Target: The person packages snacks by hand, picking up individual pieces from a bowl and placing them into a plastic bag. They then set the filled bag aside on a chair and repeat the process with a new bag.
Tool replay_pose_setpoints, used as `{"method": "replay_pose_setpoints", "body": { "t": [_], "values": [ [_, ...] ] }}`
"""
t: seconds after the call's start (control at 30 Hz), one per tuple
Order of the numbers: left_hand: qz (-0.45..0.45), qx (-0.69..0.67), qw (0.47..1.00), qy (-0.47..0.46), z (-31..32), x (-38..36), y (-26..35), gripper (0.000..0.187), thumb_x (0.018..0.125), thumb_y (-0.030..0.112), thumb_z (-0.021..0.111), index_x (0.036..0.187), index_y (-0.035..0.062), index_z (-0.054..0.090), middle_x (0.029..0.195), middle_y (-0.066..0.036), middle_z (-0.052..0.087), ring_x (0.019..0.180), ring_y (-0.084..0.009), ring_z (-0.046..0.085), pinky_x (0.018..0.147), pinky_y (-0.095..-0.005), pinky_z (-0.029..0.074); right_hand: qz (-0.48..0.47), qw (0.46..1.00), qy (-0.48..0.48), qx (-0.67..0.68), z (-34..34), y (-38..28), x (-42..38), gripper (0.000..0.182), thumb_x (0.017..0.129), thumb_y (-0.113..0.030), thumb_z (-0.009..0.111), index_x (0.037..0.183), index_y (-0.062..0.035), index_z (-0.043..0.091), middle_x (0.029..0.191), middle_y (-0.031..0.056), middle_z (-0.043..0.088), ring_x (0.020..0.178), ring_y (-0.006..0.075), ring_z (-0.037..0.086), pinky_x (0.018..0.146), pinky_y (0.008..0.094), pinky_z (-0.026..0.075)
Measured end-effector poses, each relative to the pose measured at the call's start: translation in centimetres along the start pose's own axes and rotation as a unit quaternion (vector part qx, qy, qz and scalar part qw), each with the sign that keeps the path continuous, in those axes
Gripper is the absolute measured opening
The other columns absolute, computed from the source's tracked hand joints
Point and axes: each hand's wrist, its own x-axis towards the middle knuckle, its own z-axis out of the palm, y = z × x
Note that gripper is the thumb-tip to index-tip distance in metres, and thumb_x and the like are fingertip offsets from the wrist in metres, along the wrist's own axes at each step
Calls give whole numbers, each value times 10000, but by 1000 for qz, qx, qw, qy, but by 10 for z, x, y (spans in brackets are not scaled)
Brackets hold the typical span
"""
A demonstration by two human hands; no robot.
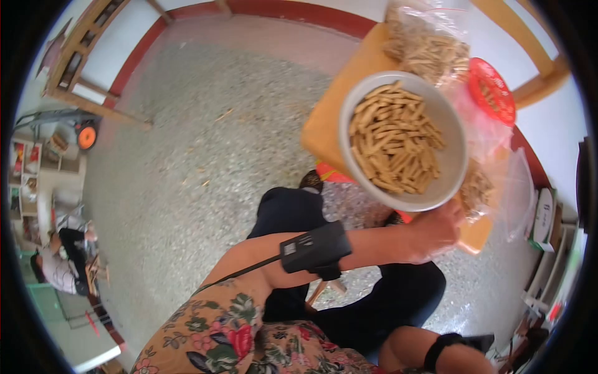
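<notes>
A grey bowl (pixel 458 168) holds many short, tan, stick-shaped pieces (pixel 398 137). It stands on a yellow wooden surface (pixel 336 112). My left hand (pixel 437 232) is at the bowl's near rim, beside a clear bag of similar pieces (pixel 476 190). Its fingers look curled, but what they hold is hidden and blurred. My right forearm, with a black strap, shows at the bottom right; the hand itself is outside the picture.
Behind the bowl lies another filled clear bag (pixel 430 50). A red round lid or container (pixel 492 92) and thin plastic are to its right. A wooden frame (pixel 78 56) stands far left. Another person (pixel 62 262) sits at the left edge, near shelves (pixel 53 163).
</notes>
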Motion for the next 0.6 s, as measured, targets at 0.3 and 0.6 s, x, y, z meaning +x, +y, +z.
{"method": "replay_pose_setpoints", "body": {
  "t": [0.3,0.6],
  "values": [
    [7,-60,998,2,-22,-2,-7,86,653,115,556,691,42,583,811,-91,505,859,-234,477,748,-363,368,355,894,182,-203,7,33,-3,148,730,-67,606,874,-60,641,797,94,642,548,219,585,494,339,469],
    [13,-76,997,-23,-23,-3,-9,88,639,90,579,709,37,579,825,-92,518,871,-240,487,728,-355,372,306,905,191,-225,28,15,4,130,739,-75,603,865,-53,632,788,98,635,552,215,586,497,336,471]
  ]
}}
